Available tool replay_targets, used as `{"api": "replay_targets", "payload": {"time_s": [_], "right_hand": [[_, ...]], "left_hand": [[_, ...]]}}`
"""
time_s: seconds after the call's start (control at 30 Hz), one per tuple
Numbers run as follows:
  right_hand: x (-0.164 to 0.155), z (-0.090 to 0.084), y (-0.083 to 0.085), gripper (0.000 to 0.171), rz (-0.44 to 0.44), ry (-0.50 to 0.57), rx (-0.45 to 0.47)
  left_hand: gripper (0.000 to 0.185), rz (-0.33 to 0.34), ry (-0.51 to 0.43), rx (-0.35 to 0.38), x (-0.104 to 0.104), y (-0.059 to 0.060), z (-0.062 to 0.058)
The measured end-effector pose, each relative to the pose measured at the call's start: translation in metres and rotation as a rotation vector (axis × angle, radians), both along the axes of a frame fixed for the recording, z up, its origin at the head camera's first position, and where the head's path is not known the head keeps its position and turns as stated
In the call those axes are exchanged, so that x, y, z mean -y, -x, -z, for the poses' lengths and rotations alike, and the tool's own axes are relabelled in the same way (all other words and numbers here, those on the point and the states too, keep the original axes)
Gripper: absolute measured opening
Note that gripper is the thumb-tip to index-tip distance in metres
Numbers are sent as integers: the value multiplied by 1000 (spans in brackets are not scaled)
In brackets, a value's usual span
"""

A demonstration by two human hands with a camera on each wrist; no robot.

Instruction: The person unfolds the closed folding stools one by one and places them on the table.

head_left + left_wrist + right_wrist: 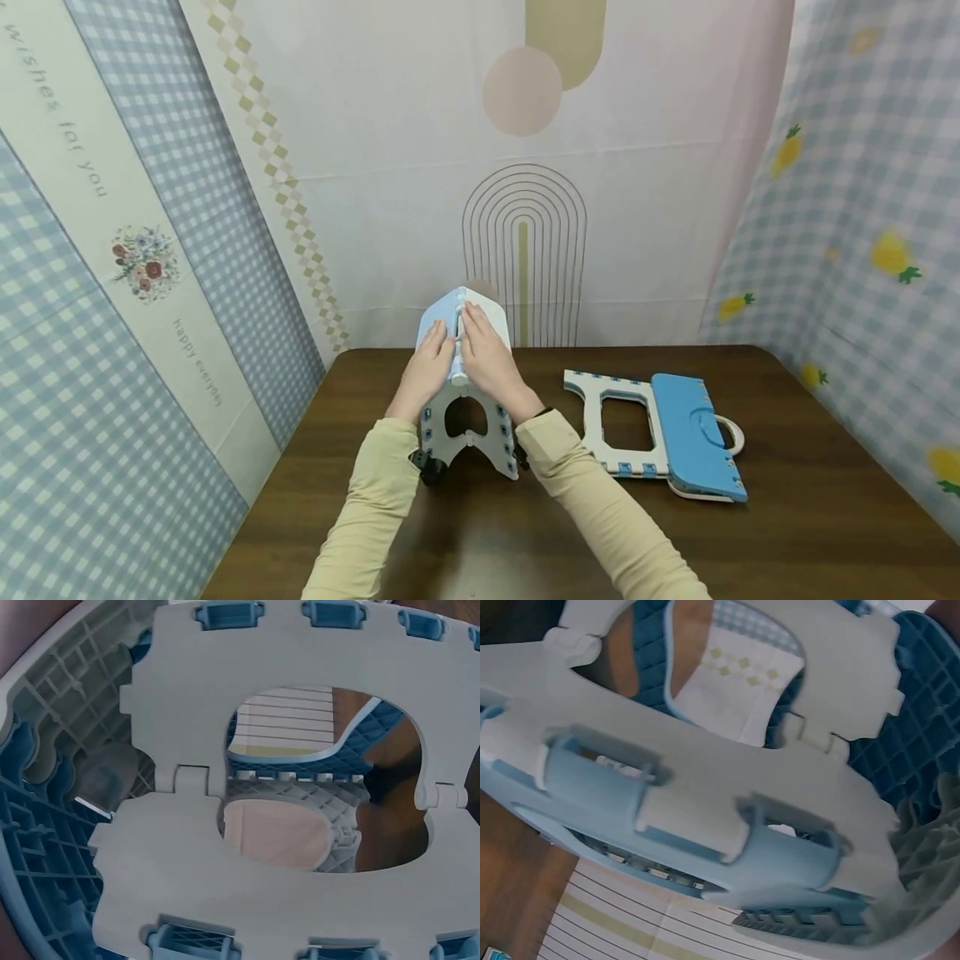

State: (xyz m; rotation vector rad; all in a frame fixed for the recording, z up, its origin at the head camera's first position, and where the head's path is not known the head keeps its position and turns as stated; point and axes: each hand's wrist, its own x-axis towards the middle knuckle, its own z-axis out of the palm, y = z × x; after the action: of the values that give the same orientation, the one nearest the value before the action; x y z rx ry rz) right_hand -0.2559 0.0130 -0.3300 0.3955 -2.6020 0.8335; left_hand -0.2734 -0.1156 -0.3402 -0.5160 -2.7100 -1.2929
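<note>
Both hands (461,362) press one half-open folding stool (468,417); a second stool (663,433) lies flat.

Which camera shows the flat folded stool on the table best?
The head view: the folded stool lies whole on the table, right of both hands. The wrist views show only close-ups of the half-open stool, not this one.

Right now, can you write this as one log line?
left hand: presses peaked stool | right hand: presses it | folded stool: flat on table
</note>
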Motion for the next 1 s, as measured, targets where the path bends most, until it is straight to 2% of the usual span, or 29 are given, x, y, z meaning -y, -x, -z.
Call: {"api": "replay_targets", "payload": {"time_s": [0.17, 0.47, 1.0], "right_hand": [[-2, 3, -1, 48, 12, 10, -8], [-3, 5, 0, 48, 41, -14, -5], [-6, 7, 0, 48, 78, -37, 40]], "left_hand": [[57, -13, 27, 3, -1, -3, 0], [56, -28, 128, -14, -2, 0, 1], [59, -49, 210, -41, -4, 1, 3]]}}
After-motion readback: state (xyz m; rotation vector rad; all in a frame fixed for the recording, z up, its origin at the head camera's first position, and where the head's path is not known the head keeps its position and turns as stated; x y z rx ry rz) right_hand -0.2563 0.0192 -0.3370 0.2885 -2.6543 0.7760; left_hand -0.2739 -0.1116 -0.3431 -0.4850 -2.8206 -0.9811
